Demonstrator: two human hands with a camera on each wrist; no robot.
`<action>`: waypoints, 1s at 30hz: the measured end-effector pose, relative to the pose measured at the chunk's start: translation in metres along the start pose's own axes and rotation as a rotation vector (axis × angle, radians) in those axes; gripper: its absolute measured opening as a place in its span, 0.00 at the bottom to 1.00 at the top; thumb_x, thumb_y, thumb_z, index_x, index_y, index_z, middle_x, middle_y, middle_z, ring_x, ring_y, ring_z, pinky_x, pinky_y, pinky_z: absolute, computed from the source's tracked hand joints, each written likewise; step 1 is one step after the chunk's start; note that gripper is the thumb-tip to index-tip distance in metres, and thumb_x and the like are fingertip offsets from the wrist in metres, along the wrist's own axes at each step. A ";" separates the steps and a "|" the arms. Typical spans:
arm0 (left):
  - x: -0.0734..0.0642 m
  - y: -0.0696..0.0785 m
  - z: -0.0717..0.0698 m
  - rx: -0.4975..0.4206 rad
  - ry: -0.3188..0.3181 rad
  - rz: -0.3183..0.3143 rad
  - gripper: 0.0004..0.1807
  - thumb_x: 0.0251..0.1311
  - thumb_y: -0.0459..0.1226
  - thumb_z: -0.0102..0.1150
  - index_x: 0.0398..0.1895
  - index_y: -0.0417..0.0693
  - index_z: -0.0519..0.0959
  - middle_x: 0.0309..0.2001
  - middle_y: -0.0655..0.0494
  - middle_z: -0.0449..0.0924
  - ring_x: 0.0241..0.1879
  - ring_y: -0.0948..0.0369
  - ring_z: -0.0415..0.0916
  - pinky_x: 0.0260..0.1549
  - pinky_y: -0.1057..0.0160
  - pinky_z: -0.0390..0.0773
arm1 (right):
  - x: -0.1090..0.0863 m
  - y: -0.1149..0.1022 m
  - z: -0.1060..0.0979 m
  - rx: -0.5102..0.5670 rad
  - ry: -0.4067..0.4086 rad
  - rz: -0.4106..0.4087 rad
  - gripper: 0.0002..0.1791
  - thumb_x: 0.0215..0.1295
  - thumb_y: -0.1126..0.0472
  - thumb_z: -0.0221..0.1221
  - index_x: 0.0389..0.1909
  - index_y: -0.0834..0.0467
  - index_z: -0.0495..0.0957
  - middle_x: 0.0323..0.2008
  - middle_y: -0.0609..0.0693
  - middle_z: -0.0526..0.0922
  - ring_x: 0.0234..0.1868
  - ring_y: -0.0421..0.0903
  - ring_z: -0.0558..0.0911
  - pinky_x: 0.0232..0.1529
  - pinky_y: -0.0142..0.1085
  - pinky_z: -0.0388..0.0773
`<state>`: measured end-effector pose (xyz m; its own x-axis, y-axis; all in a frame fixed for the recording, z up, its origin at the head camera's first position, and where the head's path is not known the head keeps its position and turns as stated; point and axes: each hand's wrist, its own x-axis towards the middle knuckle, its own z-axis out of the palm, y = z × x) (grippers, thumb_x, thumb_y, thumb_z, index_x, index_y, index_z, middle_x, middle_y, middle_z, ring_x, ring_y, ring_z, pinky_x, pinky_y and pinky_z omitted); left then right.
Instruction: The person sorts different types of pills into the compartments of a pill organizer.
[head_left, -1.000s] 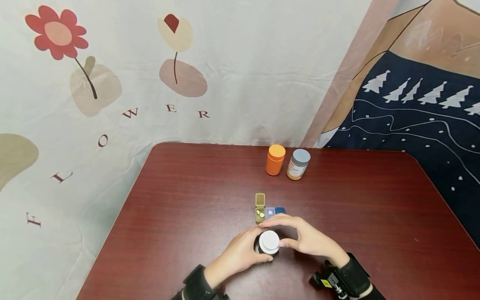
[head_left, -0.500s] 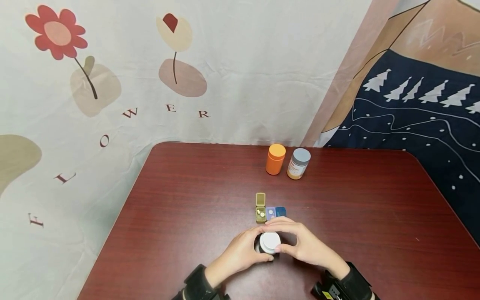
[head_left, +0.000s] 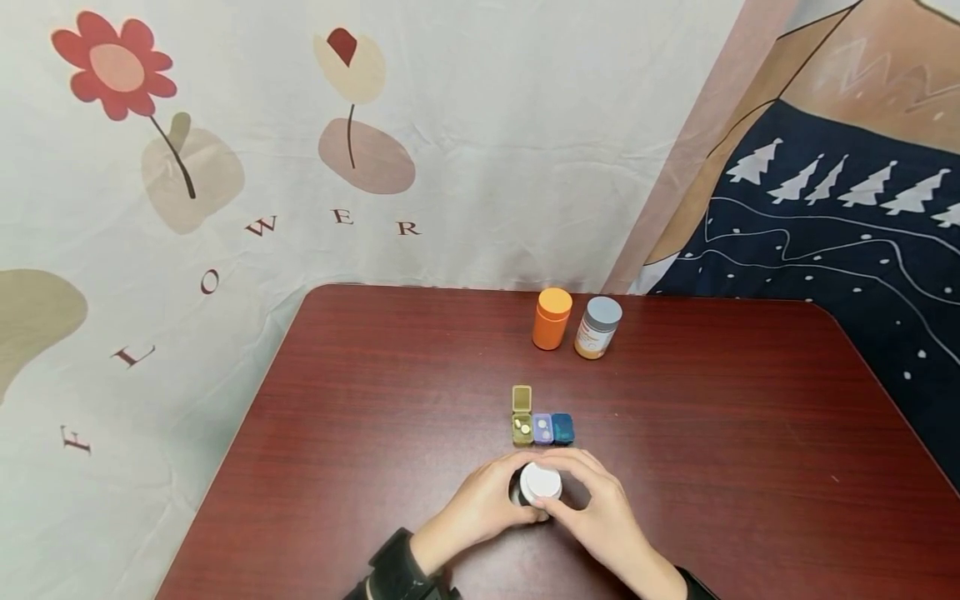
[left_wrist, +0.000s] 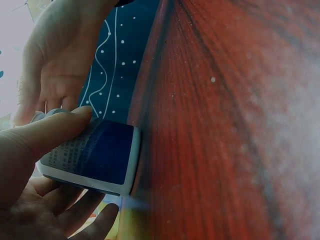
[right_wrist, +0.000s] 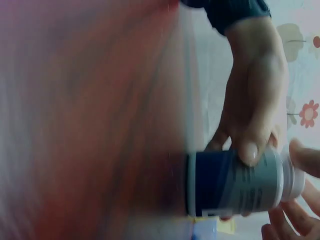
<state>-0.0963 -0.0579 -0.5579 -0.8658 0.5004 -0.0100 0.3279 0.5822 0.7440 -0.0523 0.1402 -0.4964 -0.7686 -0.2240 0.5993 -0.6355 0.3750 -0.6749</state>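
My left hand (head_left: pixel 480 502) grips a white pill bottle (right_wrist: pixel 235 180) round its body, thumb across the blue-and-white label. The bottle stands upright close to the viewer, its base right at the tabletop in both wrist views. A round white cap (head_left: pixel 541 482) tops it. Thumb and fingers of my right hand (head_left: pixel 603 512) pinch this cap from the right side. Just beyond the hands lies a small pill organizer. Its olive compartment (head_left: pixel 522 438) has the lid flipped up and white pills inside; a purple compartment (head_left: pixel 543 428) and a dark blue compartment (head_left: pixel 562 428) sit beside it.
Farther back on the reddish-brown table (head_left: pixel 390 367) stand an orange bottle (head_left: pixel 551 321) and a grey-lidded jar (head_left: pixel 597 328) with a white label. A flower-printed cloth (head_left: pixel 480 150) hangs behind the table, with a navy tree-patterned cloth (head_left: pixel 817 242) at the right.
The right hand has swung round the cap, its wrist dropping toward the near edge and its thumb moving left. The left hand and bottle stay nearly in place; the dark blue compartment is now uncovered.
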 end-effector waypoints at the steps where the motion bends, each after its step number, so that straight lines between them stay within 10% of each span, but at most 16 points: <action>1: 0.000 0.000 0.000 0.002 0.001 0.001 0.40 0.53 0.48 0.87 0.72 0.62 0.81 0.65 0.64 0.88 0.61 0.66 0.84 0.61 0.58 0.84 | -0.001 0.000 0.001 -0.002 0.013 0.001 0.34 0.41 0.78 0.82 0.53 0.58 0.88 0.50 0.55 0.91 0.59 0.36 0.84 0.67 0.17 0.71; 7: -0.002 0.003 -0.002 0.012 0.011 0.010 0.41 0.54 0.48 0.87 0.73 0.59 0.81 0.66 0.62 0.88 0.63 0.63 0.85 0.63 0.57 0.84 | 0.002 0.000 -0.003 -0.036 -0.054 0.002 0.36 0.42 0.74 0.84 0.58 0.57 0.87 0.53 0.54 0.91 0.60 0.38 0.84 0.69 0.17 0.69; 21: -0.003 0.005 -0.002 0.025 0.021 0.005 0.44 0.54 0.49 0.88 0.74 0.51 0.80 0.67 0.55 0.88 0.64 0.60 0.85 0.63 0.56 0.85 | 0.040 0.032 -0.044 0.204 -0.632 0.111 0.26 0.71 0.62 0.73 0.69 0.53 0.84 0.65 0.53 0.88 0.67 0.32 0.80 0.68 0.31 0.77; 30: -0.001 0.001 0.000 0.002 -0.003 -0.006 0.43 0.54 0.49 0.88 0.73 0.50 0.80 0.70 0.53 0.86 0.67 0.56 0.84 0.68 0.51 0.83 | 0.051 0.036 -0.049 0.240 -0.697 0.098 0.23 0.72 0.63 0.72 0.67 0.57 0.86 0.61 0.57 0.90 0.65 0.33 0.82 0.64 0.34 0.81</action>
<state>-0.0952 -0.0581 -0.5572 -0.8668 0.4983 -0.0164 0.3232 0.5865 0.7427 -0.1105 0.1866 -0.4691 -0.6401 -0.7484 0.1736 -0.4991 0.2333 -0.8345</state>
